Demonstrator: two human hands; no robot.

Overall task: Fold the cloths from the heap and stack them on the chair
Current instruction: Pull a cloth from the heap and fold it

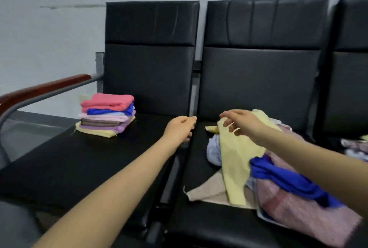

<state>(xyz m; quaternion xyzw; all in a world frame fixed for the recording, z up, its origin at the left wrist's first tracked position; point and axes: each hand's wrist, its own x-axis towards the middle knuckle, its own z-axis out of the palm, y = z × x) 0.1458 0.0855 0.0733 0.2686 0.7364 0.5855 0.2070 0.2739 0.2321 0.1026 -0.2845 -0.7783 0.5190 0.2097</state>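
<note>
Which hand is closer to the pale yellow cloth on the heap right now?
The right hand. It is at the upper end of the pale yellow cloth, its fingers over the fabric. The left hand is off to the side, over the gap between the two seats.
</note>
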